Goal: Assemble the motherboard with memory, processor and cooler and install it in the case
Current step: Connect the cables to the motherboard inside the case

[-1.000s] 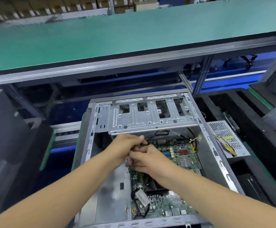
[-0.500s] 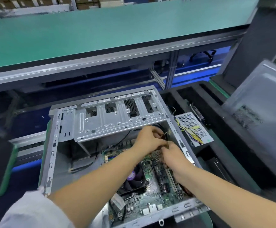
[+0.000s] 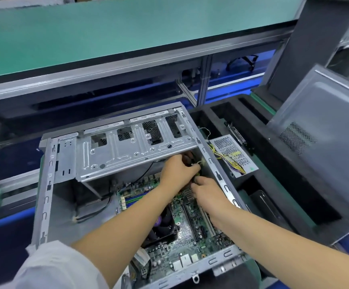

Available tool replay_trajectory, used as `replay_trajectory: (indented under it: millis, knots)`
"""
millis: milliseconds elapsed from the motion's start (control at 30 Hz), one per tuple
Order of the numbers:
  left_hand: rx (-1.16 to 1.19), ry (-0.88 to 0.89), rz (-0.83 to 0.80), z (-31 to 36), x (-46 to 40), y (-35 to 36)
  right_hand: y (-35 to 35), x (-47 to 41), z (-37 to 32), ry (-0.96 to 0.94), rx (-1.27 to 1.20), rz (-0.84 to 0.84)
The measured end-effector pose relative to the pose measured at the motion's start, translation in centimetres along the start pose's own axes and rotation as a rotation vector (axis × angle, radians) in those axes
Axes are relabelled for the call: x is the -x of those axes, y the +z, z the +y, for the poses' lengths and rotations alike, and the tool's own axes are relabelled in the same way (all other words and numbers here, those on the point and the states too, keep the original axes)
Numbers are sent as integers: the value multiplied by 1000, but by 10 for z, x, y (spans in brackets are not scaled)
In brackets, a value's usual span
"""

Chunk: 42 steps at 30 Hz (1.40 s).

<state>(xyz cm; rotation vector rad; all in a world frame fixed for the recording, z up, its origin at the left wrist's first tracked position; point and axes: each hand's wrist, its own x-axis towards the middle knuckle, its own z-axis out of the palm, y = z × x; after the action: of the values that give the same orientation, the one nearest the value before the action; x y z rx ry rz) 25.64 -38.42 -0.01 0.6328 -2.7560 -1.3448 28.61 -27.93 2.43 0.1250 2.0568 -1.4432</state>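
Observation:
The open grey metal case [image 3: 44, 192] lies on its side in front of me. Inside it sits the green motherboard [image 3: 192, 232], with a black cooler fan [image 3: 163, 226] beside my left forearm and blue memory slots [image 3: 136, 199] further back. My left hand [image 3: 177, 170] reaches under the silver drive cage [image 3: 127, 151] at the case's far right corner, fingers curled round a bundle of black and yellow wires with a small white connector [image 3: 200, 163]. My right hand [image 3: 209, 192] is just below it, fingertips pinching the same wires above the board.
A perforated power supply [image 3: 229, 151] with yellow cables lies in a black foam tray [image 3: 273, 184] right of the case. A grey side panel [image 3: 323, 132] leans at the far right. A green conveyor belt [image 3: 127, 28] runs behind.
Both hands moved from the case's middle to its far right corner under the drive cage. My view swung right, so the case now sits lower left.

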Motion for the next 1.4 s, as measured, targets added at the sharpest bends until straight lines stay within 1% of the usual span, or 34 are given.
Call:
replay_trajectory:
  millis: [67, 133, 267, 300, 400, 533, 600, 667, 733, 833, 933, 1000, 1100, 1200, 1267, 1333, 1400]
  knots:
    - [-29, 24, -3, 0, 1, -1, 0, 2, 0, -50, -12, 11]
    - [-3, 42, 16, -2, 4, 0, 0, 3, -1, -64, -9, 29]
    - [176, 73, 128, -5, 7, 7, 5, -5, -1, -75, -39, 36]
    - [186, 72, 133, -4, 8, 8, 6, -7, 0, -67, -39, 42]
    - [98, 117, 67, 0, 5, 8, 4, -10, 4, 3, -46, 55]
    - [9, 209, 6, -1, 5, 3, 2, -8, 7, 111, -150, 89]
    - [-74, 207, -9, 2, 4, 4, 1, -9, 8, 152, -196, 92]
    - [-196, 197, 6, 7, 3, 7, 1, -10, 8, 188, -205, 96]
    - [-253, 228, 73, 9, 3, 9, 1, -12, 8, 199, -224, 110]
    - [-216, 281, 120, 6, 6, 13, 1, -10, 6, 209, -205, 82]
    - [-36, 274, 129, -3, 6, 16, 3, -8, 5, 252, -155, 18]
    - [23, 286, 135, -5, 6, 17, 3, -8, 4, 221, -163, 21]
    - [67, 299, 90, -6, 5, 18, 1, -7, 3, 186, -226, 67]
    - [42, 289, 74, -6, 4, 21, 2, -8, 4, 171, -231, 92]
    - [66, 253, 126, -7, 6, 25, 4, -9, 4, 162, -254, 120]
    - [151, 138, 172, -6, 9, 26, 4, -11, 3, 170, -284, 161]
    - [232, 3, 114, -8, 9, 26, 5, -11, 3, 170, -307, 176]
